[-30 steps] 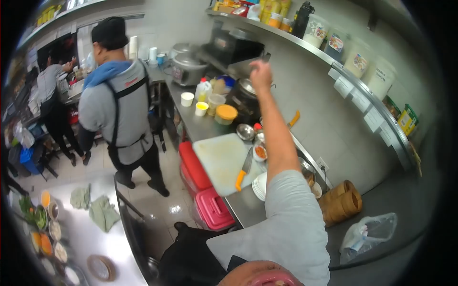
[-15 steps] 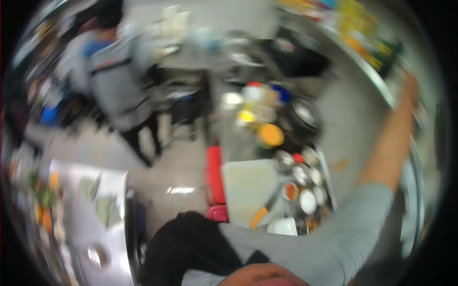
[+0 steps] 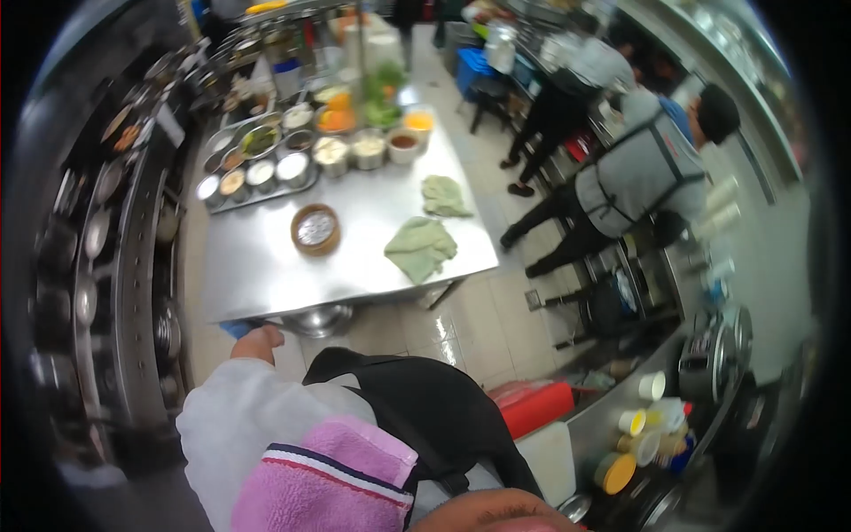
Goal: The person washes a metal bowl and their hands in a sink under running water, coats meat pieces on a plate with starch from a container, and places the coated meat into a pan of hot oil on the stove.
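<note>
Left hand (image 3: 260,343) is now in view beside the table (image 3: 266,288); right hand is gone.
Left fingers' (image 3: 275,337) spread and grip I cannot tell; metal bowl (image 3: 320,321) sits below the table's near edge.

The head camera looks out from atop the wearer (image 3: 425,399), forward and steeply down, very wide, with dark rounded edges; the wearer's body is close below, the table (image 3: 257,288) farther ahead.

Left hand (image 3: 260,342) near edge of shiny silver metal table (image 3: 266,288); round brown container (image 3: 316,230), two crumpled pale-green cloths (image 3: 420,249) lying on top.
</note>
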### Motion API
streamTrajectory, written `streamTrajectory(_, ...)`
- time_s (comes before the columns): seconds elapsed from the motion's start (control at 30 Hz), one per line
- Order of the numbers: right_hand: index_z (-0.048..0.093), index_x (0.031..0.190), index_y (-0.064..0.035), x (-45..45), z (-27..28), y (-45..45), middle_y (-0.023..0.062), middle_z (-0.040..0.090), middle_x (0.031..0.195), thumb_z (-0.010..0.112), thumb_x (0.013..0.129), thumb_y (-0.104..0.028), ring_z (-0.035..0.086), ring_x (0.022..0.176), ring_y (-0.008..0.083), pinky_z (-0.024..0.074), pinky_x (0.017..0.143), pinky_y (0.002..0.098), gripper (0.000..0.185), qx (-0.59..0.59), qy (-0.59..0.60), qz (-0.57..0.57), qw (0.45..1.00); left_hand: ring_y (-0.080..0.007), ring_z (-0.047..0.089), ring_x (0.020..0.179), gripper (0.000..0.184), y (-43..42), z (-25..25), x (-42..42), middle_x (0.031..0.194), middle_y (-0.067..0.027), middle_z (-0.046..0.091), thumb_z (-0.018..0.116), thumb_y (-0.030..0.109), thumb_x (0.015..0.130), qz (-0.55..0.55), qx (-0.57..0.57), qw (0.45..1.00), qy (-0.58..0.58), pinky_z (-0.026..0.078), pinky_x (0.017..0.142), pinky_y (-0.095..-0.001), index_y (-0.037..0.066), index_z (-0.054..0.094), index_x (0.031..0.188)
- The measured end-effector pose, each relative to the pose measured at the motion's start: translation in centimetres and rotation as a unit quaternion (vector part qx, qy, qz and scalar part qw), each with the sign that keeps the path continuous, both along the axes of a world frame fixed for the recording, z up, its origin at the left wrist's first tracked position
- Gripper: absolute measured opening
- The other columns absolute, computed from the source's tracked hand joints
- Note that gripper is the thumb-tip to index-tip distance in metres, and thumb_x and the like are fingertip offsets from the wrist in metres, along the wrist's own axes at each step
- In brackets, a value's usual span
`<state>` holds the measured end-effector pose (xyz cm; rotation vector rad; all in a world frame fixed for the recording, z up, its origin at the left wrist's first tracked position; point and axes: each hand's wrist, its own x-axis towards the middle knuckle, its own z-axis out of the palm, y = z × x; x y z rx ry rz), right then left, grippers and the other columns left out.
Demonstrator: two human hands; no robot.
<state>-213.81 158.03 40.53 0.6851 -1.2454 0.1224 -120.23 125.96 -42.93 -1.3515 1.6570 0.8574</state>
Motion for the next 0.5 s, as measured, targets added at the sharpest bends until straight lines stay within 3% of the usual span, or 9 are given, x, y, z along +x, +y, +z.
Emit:
streamTrajectory(0.07, 0.054, 0.127, 0.0022, 3.1, -6.0, -5.2, 0.0176, 0.064, 0.111, 0.090, 0.079, -0.030, 0.065, 0.098, 0.0316, 0.0562, 0.085, 0.0422, 0.068, 0.001, -0.042, 0.137, 0.990, -0.0333, 0.063, 0.125, 0.056, 1.2, -3.2, 3.1, 0.137, -0.0139, 0.065, 0.074, 0.032, 0.083, -0.009, -0.046, 0.998, 0.036, 0.050, 0.105, -0.0458, 0.014, 0.065, 0.136)
streamTrajectory(0.13, 0.053, 0.126, -0.0009, 6.5, -15.8, -13.4, 0.0152, 0.061, 0.115, 0.089, 0.078, -0.020, 0.063, 0.103, 0.0301, 0.0544, 0.089, 0.0415, 0.063, 0.004, -0.210, 0.342, 0.916, -0.0301, 0.070, 0.113, 0.054, 4.8, -4.1, 5.0, 0.128, -0.0110, 0.070, 0.082, 0.027, 0.081, 0.208, -0.078, 0.975, 0.010, 0.057, 0.095, -0.0432, 0.014, 0.069, 0.131)
streamTrajectory(0.2, 0.053, 0.125, -0.0040, 11.1, -25.2, -20.6, 0.0127, 0.059, 0.118, 0.088, 0.077, -0.010, 0.061, 0.107, 0.0286, 0.0527, 0.094, 0.0408, 0.059, 0.025, -0.382, 0.502, 0.775, -0.0305, 0.073, 0.105, 0.037, 8.5, 1.1, 5.4, 0.112, -0.0126, 0.075, 0.075, 0.030, 0.084, 0.440, -0.071, 0.895, -0.020, 0.058, 0.088, -0.0431, 0.011, 0.076, 0.116)
streamTrajectory(0.27, 0.052, 0.124, -0.0071, 19.2, -32.5, -27.2, 0.0103, 0.057, 0.121, 0.086, 0.077, 0.000, 0.059, 0.112, 0.0270, 0.0509, 0.098, 0.0402, 0.059, 0.088, -0.485, 0.602, 0.628, -0.0339, 0.069, 0.111, 0.035, 13.3, 1.0, 9.1, 0.118, -0.0155, 0.073, 0.068, 0.028, 0.086, 0.315, -0.064, 0.947, 0.000, 0.055, 0.094, -0.0449, 0.008, 0.076, 0.115)
streamTrajectory(0.3, 0.052, 0.123, -0.0086, 23.7, -35.5, -29.8, 0.0090, 0.056, 0.123, 0.085, 0.076, 0.005, 0.058, 0.114, 0.0262, 0.0500, 0.100, 0.0398, 0.059, 0.127, -0.523, 0.634, 0.556, -0.0374, 0.065, 0.118, 0.036, 15.3, 0.2, 11.6, 0.124, -0.0185, 0.071, 0.061, 0.025, 0.088, 0.158, -0.060, 0.986, 0.015, 0.052, 0.100, -0.0468, 0.006, 0.076, 0.114)
streamTrajectory(0.33, 0.052, 0.121, -0.0104, 29.1, -38.0, -32.3, 0.0063, 0.054, 0.119, 0.090, 0.073, 0.000, 0.057, 0.113, 0.0238, 0.0482, 0.099, 0.0382, 0.062, 0.187, -0.536, 0.683, 0.459, -0.0374, 0.065, 0.118, 0.036, 17.2, -0.4, 14.0, 0.124, -0.0185, 0.071, 0.061, 0.025, 0.088, 0.180, -0.064, 0.981, 0.013, 0.052, 0.100, -0.0468, 0.006, 0.076, 0.114)
streamTrajectory(0.4, 0.050, 0.118, -0.0103, 42.4, -42.1, -35.7, 0.0047, 0.050, 0.116, 0.094, 0.059, 0.005, 0.051, 0.114, 0.0235, 0.0461, 0.101, 0.0388, 0.075, 0.213, -0.618, 0.684, 0.325, -0.0378, 0.068, 0.111, 0.033, 20.5, -1.3, 19.0, 0.116, -0.0184, 0.073, 0.063, 0.023, 0.086, 0.076, -0.123, 0.989, -0.005, 0.054, 0.098, -0.0464, 0.004, 0.077, 0.109)
streamTrajectory(0.43, 0.049, 0.119, -0.0107, 49.5, -43.4, -36.4, 0.0035, 0.048, 0.115, 0.095, 0.056, 0.005, 0.052, 0.112, 0.0214, 0.0450, 0.101, 0.0370, 0.079, 0.237, -0.648, 0.688, 0.225, -0.0376, 0.070, 0.103, 0.032, 22.2, -3.2, 21.4, 0.109, -0.0182, 0.075, 0.063, 0.023, 0.086, 0.274, -0.234, 0.933, -0.003, 0.055, 0.094, -0.0451, 0.003, 0.077, 0.107)
streamTrajectory(0.5, 0.049, 0.116, -0.0105, 61.6, -45.6, -37.1, 0.0036, 0.047, 0.115, 0.093, 0.057, 0.004, 0.050, 0.111, 0.0194, 0.0444, 0.098, 0.0328, 0.075, 0.317, -0.638, 0.682, 0.167, -0.0377, 0.070, 0.100, 0.034, 23.3, -8.6, 26.3, 0.107, -0.0194, 0.075, 0.061, 0.025, 0.089, 0.341, -0.472, 0.808, 0.091, 0.057, 0.091, -0.0454, 0.001, 0.075, 0.110)
